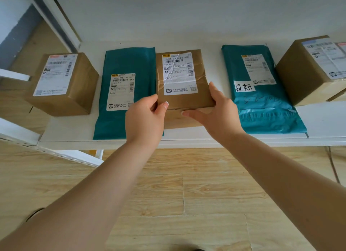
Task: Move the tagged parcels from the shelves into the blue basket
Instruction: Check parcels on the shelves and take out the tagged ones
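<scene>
Parcels lie in a row on the white shelf (318,119), labels up, so each can be read and checked for a tag without lifting it. From the left: a brown box (63,84) near the shelf's end; a teal bag (127,63) flat beside it; a brown paper parcel (184,78) in the middle, which both hands have taken; a second teal bag (262,101) further right; and another box (307,71) at the right edge.

Only the second teal bag shows a handwritten white tag (244,86), stuck just below and left of its printed label. By that mark it looks to be the one the task wants. It lies just to the right of the right hand, apart from it, untouched.

The left hand (144,119) pinches the paper parcel's near left corner, thumb on top. The right hand (219,112) holds the near right corner, thumb along the side edge and a finger across the front. So each grip is clamped on the middle parcel, not on the tagged bag. The near end seems tilted up, probably for a look at its label, though I cannot be sure.

The blue basket is not in view.
</scene>
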